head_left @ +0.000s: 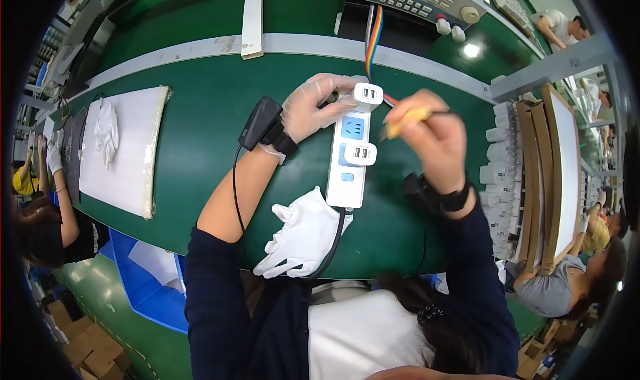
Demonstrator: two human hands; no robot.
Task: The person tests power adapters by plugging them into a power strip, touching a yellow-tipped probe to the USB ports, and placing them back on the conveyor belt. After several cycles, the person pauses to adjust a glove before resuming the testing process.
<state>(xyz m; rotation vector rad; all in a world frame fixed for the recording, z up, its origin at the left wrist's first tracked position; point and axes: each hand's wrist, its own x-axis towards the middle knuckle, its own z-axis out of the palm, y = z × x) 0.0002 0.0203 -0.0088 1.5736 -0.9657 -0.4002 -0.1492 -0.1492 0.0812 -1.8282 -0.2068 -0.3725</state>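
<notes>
A white power strip [346,188] with blue sockets lies lengthwise on the green bench. Two white chargers with twin USB ports sit on it: one charger [369,93] at the far end, a second charger [360,154] near the middle. My left hand [313,107], in a thin translucent glove, pinches the far charger from its left side. Just right of the strip, my bare right hand [433,137] is closed on a small yellow piece [407,122], blurred by motion; its kind is unclear. Rainbow ribbon wires [375,37] run down behind the far charger. A white cloth glove [300,237] lies nearer me.
A bench instrument [413,0] with buttons and a knob stands at the back. On the right, many white chargers [497,173] stand beside cardboard dividers [537,180]. A white foam-like board [127,173] lies left, and a blue bin [143,273] is below. Other people work at both sides.
</notes>
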